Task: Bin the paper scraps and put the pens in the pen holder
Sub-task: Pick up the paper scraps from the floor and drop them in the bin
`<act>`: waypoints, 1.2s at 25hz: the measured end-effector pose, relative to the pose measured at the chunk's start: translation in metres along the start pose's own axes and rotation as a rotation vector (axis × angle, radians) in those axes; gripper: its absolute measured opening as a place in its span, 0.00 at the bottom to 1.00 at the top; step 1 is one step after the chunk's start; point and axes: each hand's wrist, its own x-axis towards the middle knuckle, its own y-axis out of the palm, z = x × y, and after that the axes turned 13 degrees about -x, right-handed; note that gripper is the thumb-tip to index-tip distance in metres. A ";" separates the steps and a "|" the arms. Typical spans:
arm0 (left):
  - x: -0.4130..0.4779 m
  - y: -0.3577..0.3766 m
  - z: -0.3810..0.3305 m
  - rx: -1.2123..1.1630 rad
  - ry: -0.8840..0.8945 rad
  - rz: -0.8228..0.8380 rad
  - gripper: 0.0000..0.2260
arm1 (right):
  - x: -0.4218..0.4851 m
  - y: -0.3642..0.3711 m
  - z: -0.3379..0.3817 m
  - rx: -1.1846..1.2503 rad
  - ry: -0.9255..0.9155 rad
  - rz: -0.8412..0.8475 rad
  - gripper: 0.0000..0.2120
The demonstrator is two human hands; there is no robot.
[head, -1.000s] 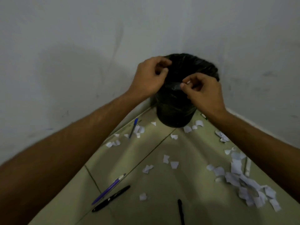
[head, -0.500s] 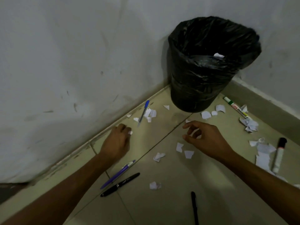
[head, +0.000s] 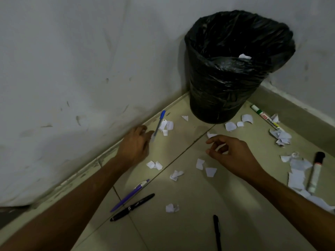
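The right hand (head: 233, 153) hovers low, thumb and fingers apart and empty, likely poised to pinch the paper scraps (head: 200, 163) at its 8 o'clock. The left hand (head: 134, 145) sits beside the blue pen (head: 160, 124) at its 1 o'clock (fingers blurred, so I cannot tell its grip). The bin (head: 226, 84) stands at 12 o'clock, handy for dropping.
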 end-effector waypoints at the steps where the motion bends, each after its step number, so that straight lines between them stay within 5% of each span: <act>1: -0.011 0.002 -0.001 0.020 0.003 -0.003 0.18 | -0.001 0.000 -0.001 -0.002 0.000 -0.002 0.10; 9: -0.083 0.016 -0.035 -0.160 0.020 0.074 0.19 | -0.008 0.001 -0.002 -0.005 0.020 0.012 0.10; 15: 0.004 -0.004 -0.068 -0.184 0.074 -0.034 0.25 | -0.012 -0.007 -0.004 0.006 0.016 0.004 0.09; 21: 0.024 0.018 -0.086 -0.031 -0.022 0.128 0.26 | -0.016 -0.004 -0.009 0.102 0.011 -0.005 0.07; 25: -0.006 0.021 -0.107 -0.149 0.195 0.252 0.28 | -0.013 0.005 -0.019 0.111 0.027 0.022 0.07; 30: 0.091 0.009 -0.110 -0.065 0.105 0.072 0.27 | -0.005 0.005 -0.039 -0.041 0.058 -0.054 0.09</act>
